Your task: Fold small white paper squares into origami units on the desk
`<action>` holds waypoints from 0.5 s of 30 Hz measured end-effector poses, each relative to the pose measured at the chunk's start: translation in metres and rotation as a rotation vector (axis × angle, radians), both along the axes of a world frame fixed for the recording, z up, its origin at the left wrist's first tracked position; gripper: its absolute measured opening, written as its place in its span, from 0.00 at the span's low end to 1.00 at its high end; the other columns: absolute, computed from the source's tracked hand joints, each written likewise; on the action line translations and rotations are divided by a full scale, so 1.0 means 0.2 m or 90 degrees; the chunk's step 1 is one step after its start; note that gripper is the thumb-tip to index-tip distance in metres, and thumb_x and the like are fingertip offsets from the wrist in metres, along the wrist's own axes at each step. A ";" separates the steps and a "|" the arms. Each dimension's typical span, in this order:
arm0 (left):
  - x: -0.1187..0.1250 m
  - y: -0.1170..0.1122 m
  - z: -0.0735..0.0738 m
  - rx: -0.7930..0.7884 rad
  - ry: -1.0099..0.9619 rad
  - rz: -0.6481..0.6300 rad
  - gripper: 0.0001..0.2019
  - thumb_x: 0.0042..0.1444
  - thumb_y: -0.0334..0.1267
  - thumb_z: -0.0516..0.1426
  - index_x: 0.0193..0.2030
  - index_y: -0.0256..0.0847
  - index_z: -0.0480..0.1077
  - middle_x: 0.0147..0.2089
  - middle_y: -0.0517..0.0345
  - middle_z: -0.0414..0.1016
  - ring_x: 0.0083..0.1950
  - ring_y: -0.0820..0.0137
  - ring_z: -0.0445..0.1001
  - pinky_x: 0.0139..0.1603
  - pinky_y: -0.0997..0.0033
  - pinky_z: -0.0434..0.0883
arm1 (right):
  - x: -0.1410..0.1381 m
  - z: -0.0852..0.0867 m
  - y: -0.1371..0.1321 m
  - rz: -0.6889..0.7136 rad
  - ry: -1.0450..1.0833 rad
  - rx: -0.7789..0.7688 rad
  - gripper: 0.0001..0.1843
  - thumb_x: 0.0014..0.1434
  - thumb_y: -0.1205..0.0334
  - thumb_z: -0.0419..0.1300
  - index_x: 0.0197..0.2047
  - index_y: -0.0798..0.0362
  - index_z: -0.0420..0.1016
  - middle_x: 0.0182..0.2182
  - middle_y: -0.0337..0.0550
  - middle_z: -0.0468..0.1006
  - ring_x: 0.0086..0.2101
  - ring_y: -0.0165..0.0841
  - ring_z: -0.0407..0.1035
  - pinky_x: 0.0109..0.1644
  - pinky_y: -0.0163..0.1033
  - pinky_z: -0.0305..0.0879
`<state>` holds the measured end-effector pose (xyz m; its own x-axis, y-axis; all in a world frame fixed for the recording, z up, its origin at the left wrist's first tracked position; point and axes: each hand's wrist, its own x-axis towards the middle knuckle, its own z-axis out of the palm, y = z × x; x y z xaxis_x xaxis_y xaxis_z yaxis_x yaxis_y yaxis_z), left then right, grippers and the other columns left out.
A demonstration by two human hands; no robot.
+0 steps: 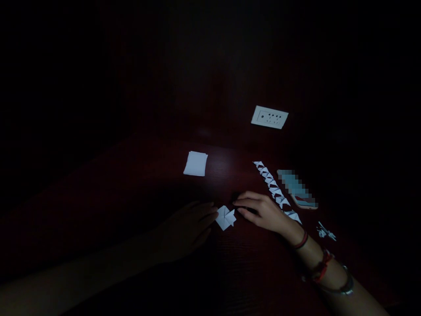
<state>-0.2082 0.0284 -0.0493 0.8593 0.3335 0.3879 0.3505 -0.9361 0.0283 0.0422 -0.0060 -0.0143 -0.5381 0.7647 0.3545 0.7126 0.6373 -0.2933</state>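
A small white folded paper (224, 218) lies on the dark red table, creased, with flaps standing up on its right side. My left hand (194, 226) is in deep shadow at its left; the fingers are stretched out and the tips touch the paper's left edge. Just right of the paper, my right hand (259, 210) rests with its fingers apart and slightly bent, holding nothing. Beyond it runs a slanting row of small folded paper pieces (271, 184). Another folded paper (292, 216) shows partly behind my right wrist.
A stack of white paper squares (196, 163) lies farther back. To the right are a phone (297, 188) with a blurred screen and a small heap of white scraps (325, 231). A power socket (269, 117) sits on the back panel. Darkness hides the surroundings.
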 end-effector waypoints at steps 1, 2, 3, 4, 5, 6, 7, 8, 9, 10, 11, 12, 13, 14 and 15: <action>0.00 0.00 0.00 0.000 -0.002 0.004 0.18 0.59 0.34 0.46 0.56 0.38 0.56 0.58 0.53 0.59 0.59 0.64 0.55 0.57 0.58 0.56 | 0.00 0.00 0.00 -0.003 -0.001 0.005 0.14 0.57 0.65 0.51 0.46 0.53 0.70 0.42 0.44 0.71 0.40 0.31 0.67 0.45 0.36 0.65; 0.00 0.00 0.00 0.000 -0.003 0.005 0.17 0.59 0.34 0.46 0.56 0.38 0.56 0.58 0.54 0.59 0.59 0.64 0.55 0.57 0.58 0.56 | 0.00 0.00 0.00 -0.005 -0.001 0.009 0.14 0.58 0.66 0.51 0.46 0.53 0.70 0.41 0.44 0.71 0.40 0.30 0.67 0.45 0.36 0.65; 0.00 0.00 0.00 0.000 -0.003 0.003 0.17 0.59 0.34 0.46 0.56 0.38 0.56 0.59 0.54 0.58 0.60 0.64 0.53 0.57 0.59 0.56 | 0.00 0.00 0.00 -0.007 -0.003 0.012 0.14 0.58 0.66 0.50 0.46 0.53 0.70 0.41 0.44 0.71 0.40 0.30 0.67 0.45 0.36 0.65; 0.00 0.00 0.00 0.001 0.000 -0.004 0.18 0.59 0.33 0.46 0.56 0.38 0.56 0.59 0.55 0.57 0.61 0.65 0.51 0.58 0.60 0.55 | 0.00 0.00 0.00 -0.008 -0.005 0.014 0.14 0.58 0.66 0.50 0.46 0.54 0.70 0.41 0.44 0.71 0.40 0.30 0.67 0.45 0.36 0.65; 0.00 0.00 0.00 0.003 0.004 -0.013 0.19 0.59 0.33 0.46 0.57 0.38 0.54 0.60 0.55 0.55 0.62 0.65 0.49 0.59 0.60 0.54 | 0.00 0.00 0.00 -0.010 -0.007 0.016 0.14 0.58 0.66 0.50 0.46 0.54 0.70 0.41 0.44 0.71 0.40 0.30 0.67 0.45 0.36 0.65; 0.00 0.00 -0.01 0.004 0.010 -0.022 0.19 0.59 0.32 0.45 0.58 0.38 0.53 0.61 0.56 0.54 0.62 0.65 0.48 0.59 0.61 0.53 | 0.00 0.00 0.00 -0.012 -0.009 0.017 0.14 0.58 0.66 0.49 0.46 0.54 0.70 0.41 0.44 0.71 0.40 0.30 0.67 0.45 0.36 0.65; 0.00 0.01 -0.01 0.006 0.017 -0.030 0.20 0.59 0.32 0.45 0.59 0.38 0.52 0.61 0.56 0.53 0.62 0.65 0.48 0.59 0.61 0.52 | 0.00 0.00 0.00 -0.016 -0.010 0.019 0.14 0.58 0.66 0.49 0.45 0.54 0.70 0.40 0.44 0.71 0.40 0.30 0.67 0.45 0.36 0.65; 0.00 0.01 0.00 0.009 0.020 -0.038 0.20 0.59 0.32 0.45 0.59 0.39 0.52 0.61 0.56 0.54 0.62 0.65 0.49 0.59 0.61 0.52 | 0.00 0.00 0.01 -0.021 -0.011 0.020 0.14 0.58 0.66 0.49 0.45 0.54 0.70 0.40 0.44 0.71 0.40 0.30 0.67 0.44 0.36 0.65; 0.00 0.01 0.00 0.011 0.020 -0.043 0.19 0.59 0.33 0.46 0.58 0.39 0.52 0.60 0.57 0.55 0.61 0.65 0.51 0.59 0.61 0.52 | 0.01 0.00 0.01 -0.026 -0.012 0.021 0.14 0.58 0.66 0.49 0.45 0.53 0.70 0.40 0.44 0.71 0.40 0.30 0.67 0.44 0.36 0.65; 0.00 0.01 0.00 0.013 0.019 -0.044 0.19 0.60 0.35 0.46 0.58 0.39 0.54 0.59 0.57 0.57 0.60 0.65 0.53 0.58 0.61 0.53 | 0.01 0.00 0.01 -0.028 -0.013 0.022 0.14 0.58 0.67 0.49 0.45 0.53 0.70 0.40 0.44 0.71 0.40 0.31 0.67 0.44 0.36 0.65; 0.00 0.00 0.01 0.015 0.017 -0.044 0.18 0.60 0.37 0.47 0.57 0.40 0.55 0.58 0.57 0.59 0.59 0.65 0.56 0.57 0.61 0.54 | 0.01 -0.01 0.01 -0.027 -0.014 0.022 0.14 0.58 0.67 0.49 0.45 0.53 0.70 0.40 0.44 0.71 0.40 0.31 0.67 0.44 0.36 0.65; 0.00 0.00 0.01 0.016 0.016 -0.042 0.18 0.59 0.38 0.47 0.56 0.40 0.56 0.57 0.56 0.61 0.57 0.64 0.58 0.56 0.61 0.56 | 0.01 -0.01 0.01 -0.026 -0.015 0.021 0.14 0.58 0.67 0.49 0.45 0.53 0.70 0.40 0.44 0.71 0.40 0.31 0.67 0.44 0.36 0.65; 0.00 0.00 0.02 0.018 0.014 -0.040 0.18 0.59 0.40 0.48 0.55 0.40 0.57 0.55 0.56 0.63 0.55 0.63 0.60 0.55 0.60 0.57 | 0.01 -0.01 0.01 -0.024 -0.015 0.019 0.14 0.58 0.67 0.49 0.45 0.53 0.70 0.40 0.44 0.71 0.40 0.31 0.67 0.45 0.36 0.65; 0.00 -0.01 0.02 0.019 0.013 -0.037 0.18 0.59 0.41 0.48 0.55 0.40 0.58 0.54 0.55 0.64 0.53 0.63 0.62 0.53 0.60 0.59 | 0.01 -0.01 0.01 -0.023 -0.015 0.016 0.14 0.58 0.67 0.49 0.46 0.53 0.70 0.40 0.44 0.71 0.40 0.30 0.67 0.45 0.37 0.65; 0.00 -0.01 0.02 0.020 0.011 -0.035 0.17 0.59 0.42 0.48 0.54 0.40 0.59 0.52 0.54 0.65 0.51 0.63 0.63 0.52 0.60 0.60 | 0.01 -0.01 0.01 -0.023 -0.014 0.015 0.14 0.58 0.67 0.49 0.46 0.53 0.70 0.40 0.44 0.71 0.40 0.31 0.67 0.45 0.37 0.65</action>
